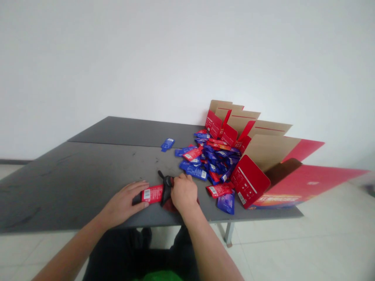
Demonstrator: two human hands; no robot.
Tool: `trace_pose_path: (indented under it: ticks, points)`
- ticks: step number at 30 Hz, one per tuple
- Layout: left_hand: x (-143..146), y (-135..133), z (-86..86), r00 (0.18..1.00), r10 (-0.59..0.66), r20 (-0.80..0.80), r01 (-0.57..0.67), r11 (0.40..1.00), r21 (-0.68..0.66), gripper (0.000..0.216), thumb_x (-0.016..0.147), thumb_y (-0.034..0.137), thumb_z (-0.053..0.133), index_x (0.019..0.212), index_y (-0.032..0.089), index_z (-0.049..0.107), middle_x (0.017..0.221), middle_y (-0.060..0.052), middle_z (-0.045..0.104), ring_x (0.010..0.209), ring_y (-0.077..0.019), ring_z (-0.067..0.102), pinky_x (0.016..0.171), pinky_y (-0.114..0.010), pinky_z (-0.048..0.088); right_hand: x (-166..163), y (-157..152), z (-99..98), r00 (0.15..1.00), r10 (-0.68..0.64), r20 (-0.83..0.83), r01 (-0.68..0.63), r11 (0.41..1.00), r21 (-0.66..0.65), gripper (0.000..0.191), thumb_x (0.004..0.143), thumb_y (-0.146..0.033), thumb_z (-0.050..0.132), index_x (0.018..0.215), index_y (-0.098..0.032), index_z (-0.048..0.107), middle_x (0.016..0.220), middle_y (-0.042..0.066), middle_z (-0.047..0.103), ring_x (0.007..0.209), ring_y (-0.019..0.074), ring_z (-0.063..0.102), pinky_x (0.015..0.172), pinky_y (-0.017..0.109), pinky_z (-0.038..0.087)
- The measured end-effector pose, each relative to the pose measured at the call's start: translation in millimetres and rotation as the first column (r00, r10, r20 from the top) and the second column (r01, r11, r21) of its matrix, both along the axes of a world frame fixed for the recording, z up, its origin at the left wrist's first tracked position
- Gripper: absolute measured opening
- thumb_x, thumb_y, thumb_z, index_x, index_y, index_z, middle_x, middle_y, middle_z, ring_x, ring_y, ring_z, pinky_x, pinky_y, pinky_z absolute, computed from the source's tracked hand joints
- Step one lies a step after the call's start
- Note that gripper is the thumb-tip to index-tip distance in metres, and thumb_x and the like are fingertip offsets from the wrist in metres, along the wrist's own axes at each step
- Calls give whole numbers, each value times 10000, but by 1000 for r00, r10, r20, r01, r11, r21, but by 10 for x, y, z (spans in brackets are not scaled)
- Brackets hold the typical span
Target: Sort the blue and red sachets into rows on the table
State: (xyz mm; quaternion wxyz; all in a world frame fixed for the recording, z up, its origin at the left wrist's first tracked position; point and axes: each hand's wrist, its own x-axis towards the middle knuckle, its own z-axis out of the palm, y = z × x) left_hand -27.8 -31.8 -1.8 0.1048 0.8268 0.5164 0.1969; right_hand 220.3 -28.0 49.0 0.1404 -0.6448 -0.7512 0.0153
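Left hand [124, 203] spread, thumb and fingers along opposite edges of a red printed packet [154, 193]; whether they squeeze, cannot tell. Packet lies near the front edge of the dark surface [88, 175], its right end against a black device [167, 186], use unclear. Right hand [184, 192] curled closed on the device's right side, palm hidden. Step in hand, by my reading: steadying the packet while working the device. Next move seems to call for a still left hand and control from the right. Rightward, apart: heap of red and blue packets [216, 160], then open cardboard cartons [252, 181]. Lone blue packet [168, 144] farther back.
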Motion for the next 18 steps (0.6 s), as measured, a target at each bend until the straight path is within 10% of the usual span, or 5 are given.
trace_pose_path:
  ticks: [5, 14, 18]
  points:
    - [18, 7, 18, 998, -66, 20, 66, 997, -40, 337, 923, 343, 540, 1193, 269, 727, 1257, -77, 756, 1215, -279, 679, 1102, -442, 504, -554, -112, 5, 948, 307, -80, -304, 951, 50, 189, 981, -256, 550, 1035, -203, 722, 1094, 94, 683, 1056, 249, 562, 855, 347, 487]
    - [14, -22, 24, 1000, -7, 1, 7, 1000, -12, 600, 884, 576, 649, 1391, 259, 618, 1495, -90, 613, 1403, -315, 535, 1201, -516, 398, 195, 21, -107, 999, -42, -30, 42, 999, -4, 262, 1036, -304, 492, 985, -195, 724, 1087, 113, 680, 1033, 254, 574, 802, 326, 476]
    - [24, -13, 30, 999, -37, 30, 38, 999, -3, 465, 899, 472, 642, 1321, 278, 670, 1402, -82, 681, 1304, -306, 621, 1145, -485, 467, -260, -36, -6, 983, 172, -65, -168, 984, 68, 224, 1017, -293, 517, 1000, -210, 724, 1085, 96, 681, 1060, 251, 562, 837, 330, 479]
